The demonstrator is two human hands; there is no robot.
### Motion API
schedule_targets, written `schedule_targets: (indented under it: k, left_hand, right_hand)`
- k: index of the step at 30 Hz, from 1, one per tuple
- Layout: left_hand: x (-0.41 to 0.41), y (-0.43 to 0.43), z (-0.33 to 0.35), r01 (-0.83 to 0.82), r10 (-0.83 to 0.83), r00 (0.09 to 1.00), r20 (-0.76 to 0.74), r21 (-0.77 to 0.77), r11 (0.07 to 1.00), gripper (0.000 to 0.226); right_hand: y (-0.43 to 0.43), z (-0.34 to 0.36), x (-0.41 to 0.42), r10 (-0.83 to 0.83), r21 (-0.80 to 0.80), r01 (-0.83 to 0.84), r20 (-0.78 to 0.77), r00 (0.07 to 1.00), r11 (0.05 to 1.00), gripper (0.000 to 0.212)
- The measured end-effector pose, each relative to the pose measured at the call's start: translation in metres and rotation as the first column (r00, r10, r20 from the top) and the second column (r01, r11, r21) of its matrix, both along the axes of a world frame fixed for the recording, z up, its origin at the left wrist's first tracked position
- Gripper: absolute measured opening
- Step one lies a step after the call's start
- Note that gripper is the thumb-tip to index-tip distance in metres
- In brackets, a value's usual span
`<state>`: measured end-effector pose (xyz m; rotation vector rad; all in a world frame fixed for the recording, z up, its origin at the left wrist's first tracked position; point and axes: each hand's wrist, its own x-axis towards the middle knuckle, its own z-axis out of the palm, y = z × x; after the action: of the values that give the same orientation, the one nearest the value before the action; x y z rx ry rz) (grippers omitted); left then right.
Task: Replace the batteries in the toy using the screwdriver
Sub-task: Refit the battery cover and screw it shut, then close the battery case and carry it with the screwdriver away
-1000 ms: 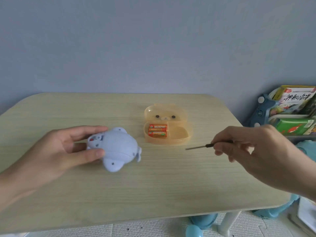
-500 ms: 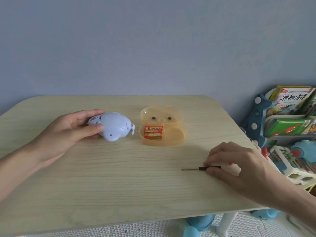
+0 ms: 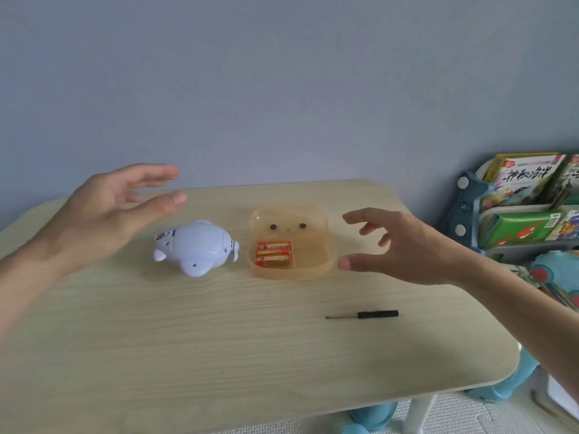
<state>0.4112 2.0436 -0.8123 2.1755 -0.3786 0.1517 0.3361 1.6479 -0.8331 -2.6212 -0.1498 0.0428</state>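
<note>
A pale blue animal-shaped toy (image 3: 195, 247) lies on the wooden table (image 3: 219, 355), left of an open orange translucent case (image 3: 293, 242). Two orange batteries (image 3: 273, 253) lie in the case's left half. A small screwdriver (image 3: 363, 315) with a black handle rests on the table in front of the case, tip pointing left. My left hand (image 3: 109, 211) hovers open above and left of the toy, apart from it. My right hand (image 3: 404, 245) hovers open just right of the case, holding nothing.
A blue shelf rack (image 3: 470, 214) with picture books (image 3: 526, 180) stands to the right of the table. Blue toys (image 3: 554, 274) sit below it. The table's near edge runs across the bottom, with a white leg (image 3: 419, 411) under the right corner.
My left hand let go of the toy and lifted away. My right hand left the screwdriver on the table and rose toward the case. The view has tilted up.
</note>
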Motion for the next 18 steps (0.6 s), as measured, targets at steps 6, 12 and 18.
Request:
schedule_targets:
  k: [6,12,18]
  left_hand:
    - [0.011,-0.098,0.005,0.116,-0.099,0.993,-0.062,0.619,0.776,0.1]
    - [0.036,-0.115,-0.012,0.167,-0.147,0.985,-0.096,0.767,0.62,0.135]
    - [0.01,-0.123,-0.006,0.095,-0.132,0.991,0.016,0.606,0.79,0.089]
  right_hand:
    - [0.009,-0.007,0.025,0.038,-0.056,-0.05,-0.198,0.979,0.997,0.138]
    - [0.023,-0.014,0.033,0.072,-0.009,-0.074,-0.143,0.987,0.997,0.145]
    - [0.012,-0.014,0.02,0.09,0.023,-0.089,-0.019,0.996,0.996,0.141]
